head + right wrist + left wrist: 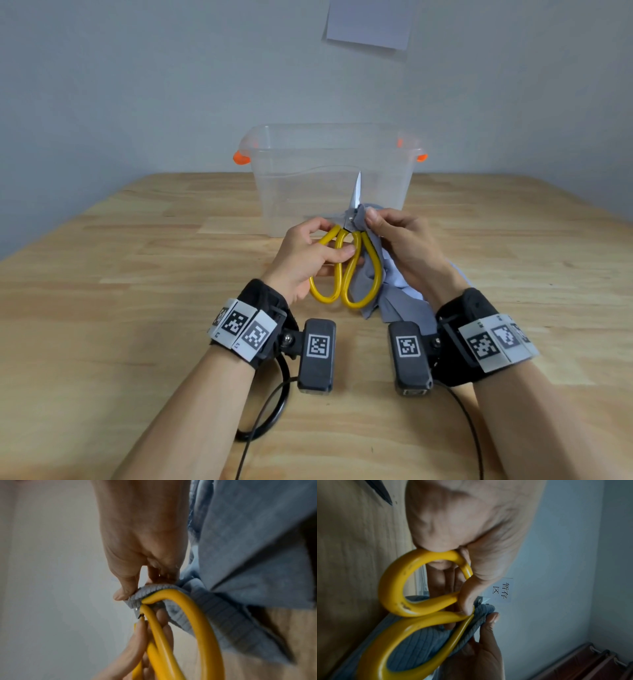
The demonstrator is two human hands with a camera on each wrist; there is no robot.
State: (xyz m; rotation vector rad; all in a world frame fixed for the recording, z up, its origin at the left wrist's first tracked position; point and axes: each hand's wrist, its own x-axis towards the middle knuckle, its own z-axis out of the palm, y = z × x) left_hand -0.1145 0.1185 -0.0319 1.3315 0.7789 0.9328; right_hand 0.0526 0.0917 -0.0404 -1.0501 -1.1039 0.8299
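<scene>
Yellow-handled scissors (346,270) point away from me, blades closed, above the wooden table (137,274). My left hand (305,253) grips the left handle loop (397,582), thumb across it and fingers behind. A grey-blue cloth (397,294) hangs under the scissors' right side. My right hand (400,240) pinches the cloth (231,536) against the scissors near the pivot, thumb and fingertips folded over its ribbed edge (145,592). The right handle loop (202,635) lies against the cloth. Most of the blades' lower part is hidden by cloth.
A clear plastic bin (329,178) with orange latches stands just beyond the hands, open on top. A sheet of paper (370,24) hangs on the wall behind. Black cables (270,411) trail from both wrist cameras across the near table.
</scene>
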